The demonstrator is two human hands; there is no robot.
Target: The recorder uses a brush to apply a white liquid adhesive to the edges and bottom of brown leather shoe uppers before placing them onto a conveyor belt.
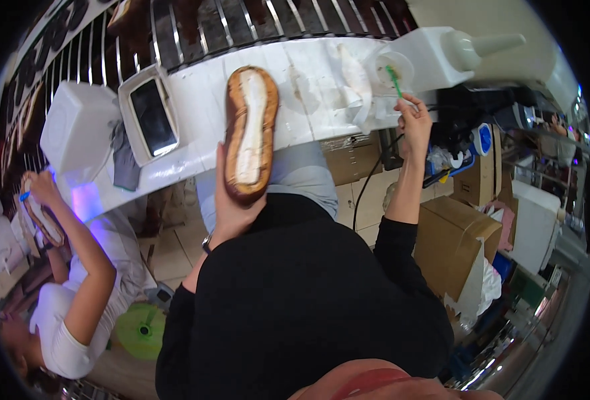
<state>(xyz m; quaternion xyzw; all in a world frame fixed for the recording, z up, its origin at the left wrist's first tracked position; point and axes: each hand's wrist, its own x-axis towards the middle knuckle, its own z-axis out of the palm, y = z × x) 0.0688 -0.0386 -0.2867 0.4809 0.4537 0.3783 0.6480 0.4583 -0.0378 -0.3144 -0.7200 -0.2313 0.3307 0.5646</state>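
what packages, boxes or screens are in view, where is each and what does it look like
Screen: dark, glossy rectangle in a white tray on the white bench, left of the shoe sole.
Cardboard box: brown, open flaps, on the floor at right.
Squeeze bottle: white with a cone nozzle, lying top right.
White box: plain, far left on the bench.

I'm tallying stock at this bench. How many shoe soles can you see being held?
2. One brown shoe sole is in the person's left hand at centre. A second sole is held by a co-worker at the far left. Others may be hidden.
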